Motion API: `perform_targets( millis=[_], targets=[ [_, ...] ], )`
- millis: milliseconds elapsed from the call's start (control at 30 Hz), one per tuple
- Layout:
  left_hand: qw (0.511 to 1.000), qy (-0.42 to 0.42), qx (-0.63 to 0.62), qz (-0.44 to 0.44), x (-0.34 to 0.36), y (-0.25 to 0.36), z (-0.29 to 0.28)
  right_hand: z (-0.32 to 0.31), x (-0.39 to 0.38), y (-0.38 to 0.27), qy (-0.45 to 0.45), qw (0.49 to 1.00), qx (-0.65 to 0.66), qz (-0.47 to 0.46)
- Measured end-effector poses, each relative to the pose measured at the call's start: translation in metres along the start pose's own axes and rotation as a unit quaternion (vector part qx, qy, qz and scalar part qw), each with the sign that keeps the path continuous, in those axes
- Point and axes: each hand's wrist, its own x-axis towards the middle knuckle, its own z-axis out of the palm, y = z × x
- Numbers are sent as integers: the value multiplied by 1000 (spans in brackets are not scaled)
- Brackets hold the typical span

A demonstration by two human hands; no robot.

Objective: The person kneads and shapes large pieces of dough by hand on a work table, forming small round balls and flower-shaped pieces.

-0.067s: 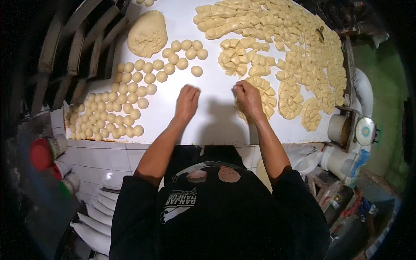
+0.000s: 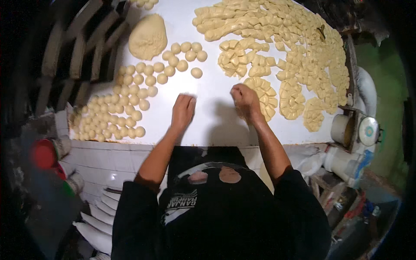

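White tiles (image 2: 104,156) are showing below the near edge of the pale tabletop (image 2: 212,82), and dark racks (image 2: 79,54) are standing beyond its left side. On the tabletop, round dough balls (image 2: 150,80) are spreading across the left, with a big dough lump (image 2: 148,38) sitting behind them. Cut dough pieces (image 2: 291,102) are covering the right, some gathered in flat, roundish clusters.

From here I am watching both hands over the middle. The left hand (image 2: 183,110) is blurring slightly, fingers curled inward, near the bare gap beside the balls. The right hand (image 2: 245,100) is also curling its fingers, overlapping the left edge of the nearest cluster (image 2: 265,97). The backs of the hands are hiding the palms, so I cannot tell whether either is gripping dough.

For handling this soft dough well, I am favouring cupped palms, light even pressure and small circles; pressing hard would probably flatten it. I would also be leaving gaps between the finished balls so they are not sticking.

As for writing, the black shirt (image 2: 242,208) is bearing pale block lettering under a printed picture; I am making out no label on the dough.
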Motion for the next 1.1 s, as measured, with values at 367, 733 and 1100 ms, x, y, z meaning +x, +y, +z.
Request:
perform_targets(
  millis=[367, 733, 1100],
  targets=[
    [993, 52, 105, -23, -89, -15, -47, 100, 62, 90, 98, 937, -188, -276],
    [959, -134, 240, -67, -37, -22, -2, 141, -62, -45, 105, 963, -133, -209],
    [930, -78, 355, 63, -59, -85, 29, 192, -63, -30, 109, 959, -218, -143]
  ],
)
